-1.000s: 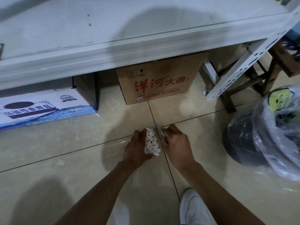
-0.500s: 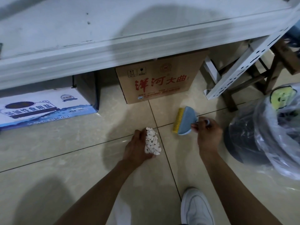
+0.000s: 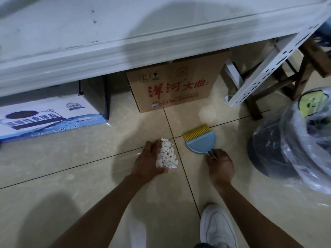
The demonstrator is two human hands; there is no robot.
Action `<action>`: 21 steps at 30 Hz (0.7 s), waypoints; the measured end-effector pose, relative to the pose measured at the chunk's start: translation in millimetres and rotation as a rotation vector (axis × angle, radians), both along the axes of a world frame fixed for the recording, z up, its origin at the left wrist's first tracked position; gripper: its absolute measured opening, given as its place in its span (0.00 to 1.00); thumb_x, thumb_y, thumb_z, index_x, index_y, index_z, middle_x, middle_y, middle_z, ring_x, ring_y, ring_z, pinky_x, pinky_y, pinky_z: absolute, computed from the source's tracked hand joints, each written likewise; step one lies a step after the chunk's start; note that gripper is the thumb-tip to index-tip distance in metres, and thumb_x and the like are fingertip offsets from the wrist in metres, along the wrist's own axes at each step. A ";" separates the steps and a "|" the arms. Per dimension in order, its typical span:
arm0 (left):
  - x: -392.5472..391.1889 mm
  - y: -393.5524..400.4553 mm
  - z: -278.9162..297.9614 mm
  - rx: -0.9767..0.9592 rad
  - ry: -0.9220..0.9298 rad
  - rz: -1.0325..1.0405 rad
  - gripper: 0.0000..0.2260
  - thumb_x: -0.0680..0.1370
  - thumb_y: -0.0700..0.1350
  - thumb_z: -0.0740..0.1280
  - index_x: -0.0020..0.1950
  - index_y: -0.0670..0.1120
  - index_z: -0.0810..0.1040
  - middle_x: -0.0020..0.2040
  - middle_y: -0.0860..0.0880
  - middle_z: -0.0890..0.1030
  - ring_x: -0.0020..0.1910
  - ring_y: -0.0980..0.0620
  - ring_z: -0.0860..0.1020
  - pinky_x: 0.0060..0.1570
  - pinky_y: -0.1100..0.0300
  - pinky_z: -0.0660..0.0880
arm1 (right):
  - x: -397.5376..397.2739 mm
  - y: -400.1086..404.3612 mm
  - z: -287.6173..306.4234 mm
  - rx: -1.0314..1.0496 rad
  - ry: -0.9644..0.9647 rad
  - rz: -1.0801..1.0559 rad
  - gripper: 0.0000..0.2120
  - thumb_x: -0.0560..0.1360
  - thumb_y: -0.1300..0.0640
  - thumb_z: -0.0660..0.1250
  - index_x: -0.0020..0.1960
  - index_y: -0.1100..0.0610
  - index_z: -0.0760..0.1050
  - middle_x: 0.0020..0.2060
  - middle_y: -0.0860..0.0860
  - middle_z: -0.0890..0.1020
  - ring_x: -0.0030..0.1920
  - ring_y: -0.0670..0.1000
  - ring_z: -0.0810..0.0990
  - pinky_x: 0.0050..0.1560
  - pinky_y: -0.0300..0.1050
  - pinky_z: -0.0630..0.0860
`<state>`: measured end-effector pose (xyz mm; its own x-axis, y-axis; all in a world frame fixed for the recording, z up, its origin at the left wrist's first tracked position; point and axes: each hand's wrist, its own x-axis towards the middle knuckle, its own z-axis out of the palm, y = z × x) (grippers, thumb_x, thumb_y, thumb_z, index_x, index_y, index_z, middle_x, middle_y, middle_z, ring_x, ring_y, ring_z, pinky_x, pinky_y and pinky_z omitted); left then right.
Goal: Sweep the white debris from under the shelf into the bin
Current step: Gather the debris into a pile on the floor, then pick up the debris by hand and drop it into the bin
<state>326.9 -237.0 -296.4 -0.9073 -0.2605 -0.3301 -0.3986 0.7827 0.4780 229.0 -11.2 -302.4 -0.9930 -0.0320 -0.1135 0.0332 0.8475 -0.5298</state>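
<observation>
A small heap of white debris point(image 3: 167, 155) lies on the beige tile floor in front of the white shelf point(image 3: 125, 42). My left hand point(image 3: 146, 161) rests on the floor with its fingers straight along the heap's left side, touching it. My right hand point(image 3: 220, 165) grips the thin handle of a small blue brush point(image 3: 200, 140) with yellow bristles. The brush lies low just right of the heap, bristles pointing away from me. The dark bin point(image 3: 268, 151) with a clear plastic liner point(image 3: 304, 140) stands at the right.
Under the shelf sit a brown carton point(image 3: 175, 88) with red lettering and a blue-and-white box point(image 3: 44, 117). A perforated white shelf leg point(image 3: 259, 76) and a wooden stool point(image 3: 304, 68) stand behind the bin. My white shoe point(image 3: 216, 226) is below the right hand.
My right hand left the heap, swung right with the brush, then drew back toward me; the brush turned so its bristles point away. The left hand and heap stayed put.
</observation>
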 end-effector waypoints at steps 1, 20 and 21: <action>1.6 -2.1 -0.2 0.003 0.006 -0.010 0.50 0.63 0.58 0.78 0.77 0.50 0.54 0.67 0.49 0.62 0.62 0.47 0.74 0.58 0.52 0.77 | -1.0 -2.3 -0.2 0.060 0.023 0.043 0.08 0.73 0.56 0.70 0.51 0.56 0.80 0.45 0.54 0.82 0.44 0.55 0.81 0.42 0.46 0.77; -44.3 -43.2 11.1 -0.109 -0.241 -0.412 0.59 0.65 0.56 0.79 0.79 0.43 0.38 0.78 0.41 0.48 0.72 0.43 0.67 0.66 0.52 0.71 | 17.5 -100.8 3.2 0.242 -0.305 0.743 0.56 0.70 0.46 0.73 0.77 0.64 0.37 0.76 0.66 0.49 0.73 0.61 0.62 0.70 0.49 0.66; -49.2 -43.7 11.7 -0.106 -0.257 -0.434 0.58 0.66 0.56 0.78 0.79 0.44 0.38 0.78 0.41 0.48 0.73 0.43 0.66 0.67 0.51 0.71 | 9.7 -108.4 -0.2 0.267 -0.317 0.759 0.56 0.69 0.45 0.73 0.77 0.65 0.37 0.75 0.66 0.50 0.74 0.62 0.60 0.71 0.49 0.64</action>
<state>277.7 -280.7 -284.7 -0.8324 0.0781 -0.5486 -0.1203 0.9409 0.3165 238.6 -119.7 -302.5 -0.6343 -0.6061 -0.4799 -0.4794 0.7954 -0.3709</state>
